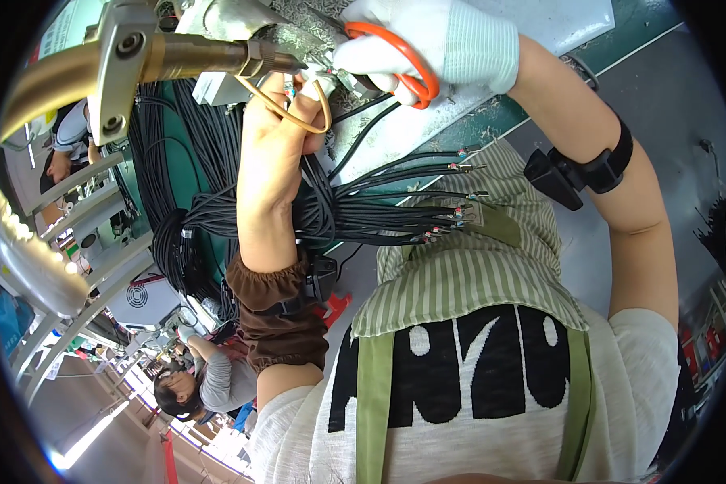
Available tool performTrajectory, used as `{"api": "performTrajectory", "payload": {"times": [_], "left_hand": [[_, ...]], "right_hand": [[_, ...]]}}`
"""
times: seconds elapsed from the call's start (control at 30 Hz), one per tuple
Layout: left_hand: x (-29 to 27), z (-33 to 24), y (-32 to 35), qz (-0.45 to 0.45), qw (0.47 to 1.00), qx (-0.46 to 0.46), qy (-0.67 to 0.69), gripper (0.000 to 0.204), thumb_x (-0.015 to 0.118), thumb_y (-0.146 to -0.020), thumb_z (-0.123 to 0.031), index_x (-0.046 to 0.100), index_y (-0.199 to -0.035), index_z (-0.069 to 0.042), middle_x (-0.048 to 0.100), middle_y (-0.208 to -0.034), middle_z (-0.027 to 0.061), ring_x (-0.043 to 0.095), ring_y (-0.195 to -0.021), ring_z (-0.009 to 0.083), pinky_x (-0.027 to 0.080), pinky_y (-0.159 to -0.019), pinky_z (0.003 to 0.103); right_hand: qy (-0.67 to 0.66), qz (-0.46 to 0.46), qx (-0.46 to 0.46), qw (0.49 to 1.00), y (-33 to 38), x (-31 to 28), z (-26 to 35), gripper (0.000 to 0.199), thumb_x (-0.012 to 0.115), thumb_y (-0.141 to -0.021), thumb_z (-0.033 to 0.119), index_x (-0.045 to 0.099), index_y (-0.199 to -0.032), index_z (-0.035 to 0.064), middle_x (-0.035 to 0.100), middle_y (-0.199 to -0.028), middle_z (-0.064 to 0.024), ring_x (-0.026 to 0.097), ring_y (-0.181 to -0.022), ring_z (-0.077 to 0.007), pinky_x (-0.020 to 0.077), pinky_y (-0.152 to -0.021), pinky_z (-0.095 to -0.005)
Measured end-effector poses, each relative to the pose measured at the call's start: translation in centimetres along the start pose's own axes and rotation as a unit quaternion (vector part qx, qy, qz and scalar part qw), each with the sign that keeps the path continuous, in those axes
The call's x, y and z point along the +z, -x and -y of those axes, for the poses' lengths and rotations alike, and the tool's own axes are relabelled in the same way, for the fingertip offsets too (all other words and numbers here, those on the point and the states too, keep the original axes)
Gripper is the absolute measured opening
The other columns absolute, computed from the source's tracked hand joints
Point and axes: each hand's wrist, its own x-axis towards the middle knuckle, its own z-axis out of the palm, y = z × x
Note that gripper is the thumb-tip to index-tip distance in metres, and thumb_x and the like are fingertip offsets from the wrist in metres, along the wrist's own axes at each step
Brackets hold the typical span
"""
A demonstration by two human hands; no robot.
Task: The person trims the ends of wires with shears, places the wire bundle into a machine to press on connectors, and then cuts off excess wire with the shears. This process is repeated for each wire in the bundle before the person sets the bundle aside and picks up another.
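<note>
My right hand (415, 44), in a white glove, is closed around orange-handled scissors (427, 68), with the loop around the outside of the fingers. Its fingertips are beside a small grey metal piece (355, 84). My left hand (276, 137) is bare, with pale covers on some fingertips. Its fingers pinch the end of a black cable where small coloured wires (289, 92) show. A thin tan loop (329, 113) curves across this hand. Just above the fingers is the tip of a brass-coloured flexible pipe (210, 55). The exact grip points are partly hidden.
A bundle of black cables (323, 214) with stripped, coloured ends lies near my lap. More black cables (157, 137) hang over the green bench. Small scraps (315, 36) litter the light work surface (540, 24). A person (218, 379) sits at the lower left.
</note>
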Motion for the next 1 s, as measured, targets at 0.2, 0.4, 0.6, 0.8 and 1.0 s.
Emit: {"api": "performTrajectory", "payload": {"times": [0.2,0.4,0.6,0.8,1.0], "left_hand": [[0.1,3.0,3.8,-0.178,0.969,0.142,0.096,0.016,0.049,-0.098,-0.020,0.051,-0.095,-0.004,0.048,-0.066,-0.0026,0.041,-0.052,0.0038,0.030,-0.045,0.019],[4.5,-0.8,7.8,0.009,0.990,0.000,-0.138,0.019,0.053,-0.089,-0.005,0.047,-0.107,-0.002,0.048,-0.070,-0.0022,0.045,-0.059,0.0086,0.039,-0.054,0.023],[4.2,-0.8,7.6,0.021,0.984,0.014,-0.179,0.029,0.056,-0.085,-0.001,0.045,-0.111,-0.001,0.052,-0.078,-0.0021,0.046,-0.065,0.0071,0.041,-0.062,0.023],[4.3,-1.4,7.6,-0.053,0.998,0.024,-0.023,0.031,0.060,-0.081,0.002,0.047,-0.108,0.000,0.054,-0.087,-0.0007,0.047,-0.072,0.0057,0.042,-0.070,0.022],[4.2,-1.3,7.7,-0.087,0.986,0.090,-0.106,0.025,0.061,-0.076,0.005,0.051,-0.099,0.000,0.053,-0.084,-0.0022,0.044,-0.071,0.0021,0.037,-0.063,0.017]], "right_hand": [[0.493,-0.076,-0.333,0.800,3.1,-0.1,-2.4,0.020,0.059,-0.087,0.022,0.060,-0.085,0.0015,0.049,-0.056,-0.0074,0.052,-0.047,-0.0147,0.0395,-0.047,-0.0271],[0.429,-0.130,-0.100,0.888,6.8,5.2,-0.2,0.024,0.061,-0.087,0.025,0.058,-0.082,0.0018,0.052,-0.054,-0.0022,0.051,-0.044,-0.0084,0.0396,-0.043,-0.0230],[0.109,-0.064,0.067,0.990,5.6,5.2,0.5,0.025,0.061,-0.086,0.024,0.059,-0.087,-0.0008,0.052,-0.053,-0.0013,0.048,-0.039,-0.0083,0.0384,-0.039,-0.0225],[-0.061,-0.047,0.068,0.995,6.5,5.1,0.0,0.028,0.063,-0.087,0.027,0.056,-0.082,0.0001,0.054,-0.056,-0.0055,0.053,-0.046,-0.0090,0.0413,-0.042,-0.0242],[0.187,-0.187,-0.039,0.964,6.7,6.9,-2.4,0.021,0.065,-0.083,0.022,0.059,-0.090,0.0033,0.054,-0.057,-0.0077,0.054,-0.046,-0.0153,0.0431,-0.045,-0.0277]]}}
